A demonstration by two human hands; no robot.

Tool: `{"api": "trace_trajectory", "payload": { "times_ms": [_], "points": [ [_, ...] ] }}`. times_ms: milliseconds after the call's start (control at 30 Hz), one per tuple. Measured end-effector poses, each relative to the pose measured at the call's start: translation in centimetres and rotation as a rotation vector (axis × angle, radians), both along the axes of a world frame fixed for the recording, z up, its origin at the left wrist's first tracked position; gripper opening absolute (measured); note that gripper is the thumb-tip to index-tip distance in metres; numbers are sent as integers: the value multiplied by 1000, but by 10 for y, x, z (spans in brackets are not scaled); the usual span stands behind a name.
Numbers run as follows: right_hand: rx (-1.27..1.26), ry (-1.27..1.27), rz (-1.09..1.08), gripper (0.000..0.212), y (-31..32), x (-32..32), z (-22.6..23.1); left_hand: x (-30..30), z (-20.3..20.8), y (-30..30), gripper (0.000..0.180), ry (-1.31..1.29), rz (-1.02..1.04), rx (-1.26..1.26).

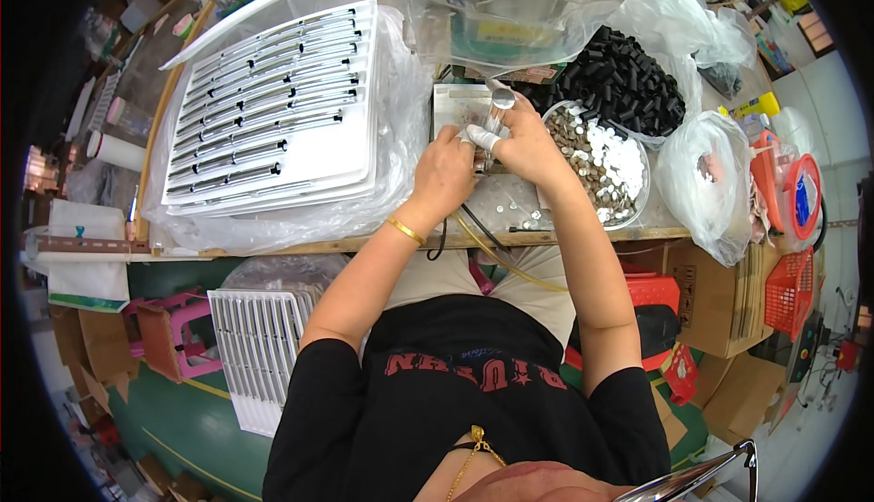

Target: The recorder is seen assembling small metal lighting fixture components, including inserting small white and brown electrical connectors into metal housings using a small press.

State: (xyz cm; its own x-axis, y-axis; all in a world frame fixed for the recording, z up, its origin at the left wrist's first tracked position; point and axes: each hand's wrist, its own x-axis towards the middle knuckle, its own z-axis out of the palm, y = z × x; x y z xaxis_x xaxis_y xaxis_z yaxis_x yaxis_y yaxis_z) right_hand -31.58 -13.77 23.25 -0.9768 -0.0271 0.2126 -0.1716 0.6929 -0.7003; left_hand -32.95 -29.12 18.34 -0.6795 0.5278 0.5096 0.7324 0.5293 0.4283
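Observation:
My left hand (443, 172) and my right hand (523, 142) meet over the bench, just in front of a small metal fixture (458, 106). Together they pinch a small clear part (488, 129); the right fingertips, wrapped in white tape, rise to a shiny round silver cap (503, 97). A gold bangle (404, 230) circles the left wrist. How the small part is gripped is partly hidden by the fingers.
A stack of white slotted trays holding silver tubes (273, 106) lies in clear plastic at left. A round bowl of white and metal small parts (605, 167) sits right of the hands, black cylinders (628, 79) behind it. Another white tray (257, 347) stands below the bench edge.

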Motion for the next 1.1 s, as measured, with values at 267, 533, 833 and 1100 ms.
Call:
{"api": "trace_trajectory", "payload": {
  "times_ms": [267,533,833,1100],
  "points": [
    [-182,-98,-112,46,8,-36,-54,-10,-7,-6,20,126,52,-16],
    [-62,-31,-88,43,6,-43,-38,2,9,-7,23,173,65,186],
    [150,51,-215,60,41,-6,-22,11,17,-7,27,-212,166,507],
    [151,31,-482,32,100,-17,-25,-30,26,35,30,-766,-4,906]
  ]
}}
